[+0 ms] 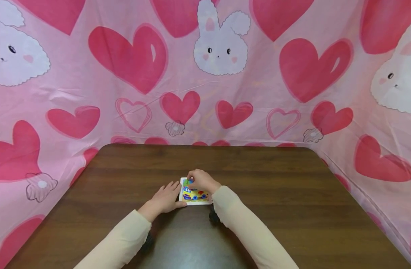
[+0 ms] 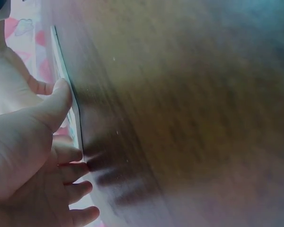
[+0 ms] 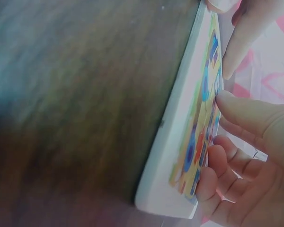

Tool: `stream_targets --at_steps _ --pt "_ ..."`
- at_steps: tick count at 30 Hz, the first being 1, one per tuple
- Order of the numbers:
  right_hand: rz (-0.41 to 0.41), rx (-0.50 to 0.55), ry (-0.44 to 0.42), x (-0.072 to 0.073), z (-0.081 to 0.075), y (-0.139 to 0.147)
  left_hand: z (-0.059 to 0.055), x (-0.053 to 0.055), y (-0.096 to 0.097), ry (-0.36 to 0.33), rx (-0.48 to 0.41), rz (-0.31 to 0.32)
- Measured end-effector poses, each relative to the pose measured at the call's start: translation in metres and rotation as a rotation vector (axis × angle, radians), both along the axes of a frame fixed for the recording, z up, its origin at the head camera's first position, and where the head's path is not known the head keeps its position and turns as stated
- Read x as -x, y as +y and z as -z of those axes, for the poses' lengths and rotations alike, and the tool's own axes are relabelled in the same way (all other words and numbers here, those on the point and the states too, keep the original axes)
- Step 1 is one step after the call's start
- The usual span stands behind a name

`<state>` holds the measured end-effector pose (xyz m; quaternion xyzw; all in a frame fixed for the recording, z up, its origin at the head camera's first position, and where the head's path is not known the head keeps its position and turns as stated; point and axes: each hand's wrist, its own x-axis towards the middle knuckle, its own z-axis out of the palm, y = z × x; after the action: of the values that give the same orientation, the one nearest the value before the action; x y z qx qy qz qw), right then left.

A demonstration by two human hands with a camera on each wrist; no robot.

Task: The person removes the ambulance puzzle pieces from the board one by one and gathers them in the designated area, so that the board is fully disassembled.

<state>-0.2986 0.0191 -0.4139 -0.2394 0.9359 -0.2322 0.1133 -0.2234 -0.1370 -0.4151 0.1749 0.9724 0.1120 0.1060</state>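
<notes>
- Basically, picture board [image 1: 195,195] lies flat on the wooden table [image 1: 265,175], between both hands.
- Left hand [image 1: 165,198]: fingers extended along the board's left side, thumb at the near-left corner. Bracing contact, not a wrapped grip.
- Right hand [image 1: 202,181]: bent over the board, thumb and fingertips on the printed face. Can't tell if it pinches anything.
- Handling guess: thin, light, fairly stiff; could skid on the smooth tabletop if pushed sideways.
- Can't tell whether the print is loose pieces or one sheet; if pieces, treat edges as bendable.
- Best hold: white rim [image 3: 180,111], opposite sides, thumbs on top. Keep it level; light pressure on the print.
</notes>
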Motion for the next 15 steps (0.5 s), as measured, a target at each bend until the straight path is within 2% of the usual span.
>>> stream_targets --at_steps 15 --pt "0.012 -0.039 -0.001 -0.0022 -0.0020 -0.0080 -0.0011 0.0003 0.0008 -0.001 0.015 -0.005"
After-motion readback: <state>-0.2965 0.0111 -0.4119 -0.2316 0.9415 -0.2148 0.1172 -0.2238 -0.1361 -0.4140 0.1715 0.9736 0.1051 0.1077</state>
